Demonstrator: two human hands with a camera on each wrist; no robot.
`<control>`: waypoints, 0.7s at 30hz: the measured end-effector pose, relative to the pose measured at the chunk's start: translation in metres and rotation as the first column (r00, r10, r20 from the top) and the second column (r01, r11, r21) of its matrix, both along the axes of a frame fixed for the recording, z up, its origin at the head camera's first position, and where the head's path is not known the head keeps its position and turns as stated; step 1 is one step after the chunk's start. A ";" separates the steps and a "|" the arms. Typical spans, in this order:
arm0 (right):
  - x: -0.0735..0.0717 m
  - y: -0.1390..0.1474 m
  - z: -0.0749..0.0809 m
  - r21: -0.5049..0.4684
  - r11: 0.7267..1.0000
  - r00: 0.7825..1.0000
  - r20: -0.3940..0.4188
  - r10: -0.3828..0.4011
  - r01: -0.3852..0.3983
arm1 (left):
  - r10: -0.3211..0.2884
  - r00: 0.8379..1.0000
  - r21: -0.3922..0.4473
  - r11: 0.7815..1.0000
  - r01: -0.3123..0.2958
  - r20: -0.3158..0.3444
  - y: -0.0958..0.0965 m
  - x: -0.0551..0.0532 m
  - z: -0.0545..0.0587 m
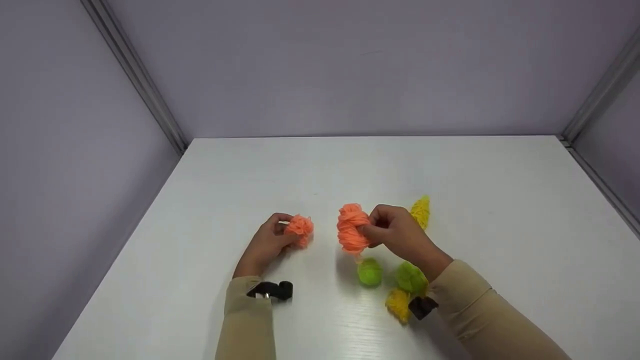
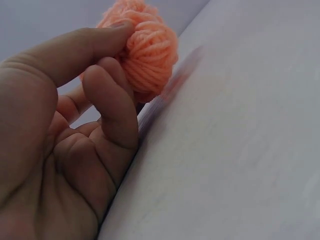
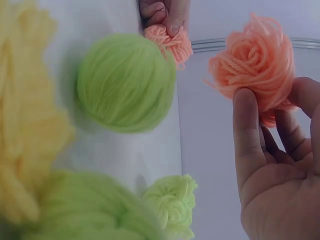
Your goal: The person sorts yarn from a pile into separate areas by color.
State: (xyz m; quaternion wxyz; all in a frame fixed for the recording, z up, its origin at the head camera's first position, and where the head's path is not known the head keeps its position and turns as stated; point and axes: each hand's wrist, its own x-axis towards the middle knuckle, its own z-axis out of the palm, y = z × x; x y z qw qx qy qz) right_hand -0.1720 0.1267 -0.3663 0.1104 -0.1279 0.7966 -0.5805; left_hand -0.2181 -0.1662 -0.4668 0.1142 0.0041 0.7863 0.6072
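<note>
Between thumb and fingers, my left hand (image 1: 265, 245) pinches a small orange ball of yarn (image 1: 300, 230) low over the white table. The left wrist view shows its wound strands (image 2: 150, 60) with the thumb on top. My right hand (image 1: 400, 232) grips a larger, longer orange ball of yarn (image 1: 352, 230), raised above the table to the right of the first. Loose strands stick out of this larger ball (image 3: 255, 65) in the right wrist view. A gap separates the two orange balls.
A round green yarn ball (image 1: 370, 272) lies just below the right hand's yarn. Another green ball (image 1: 411, 277) and a yellow one (image 1: 398, 305) lie by the right wrist. Beyond the right hand is a yellow ball (image 1: 421, 212). Pale walls (image 1: 320, 70) border the table (image 1: 175, 200).
</note>
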 end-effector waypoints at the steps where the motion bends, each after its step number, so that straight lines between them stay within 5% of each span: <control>1: 0.000 -0.001 0.001 -0.001 1.000 1.000 0.001 0.003 -0.003 | 0.005 1.000 0.000 1.000 -0.005 0.002 0.000 0.000 0.001; 21: -0.004 -0.009 0.002 0.011 1.000 1.000 0.026 0.008 -0.008 | 0.032 0.999 -0.041 0.999 -0.030 0.039 0.002 -0.001 0.000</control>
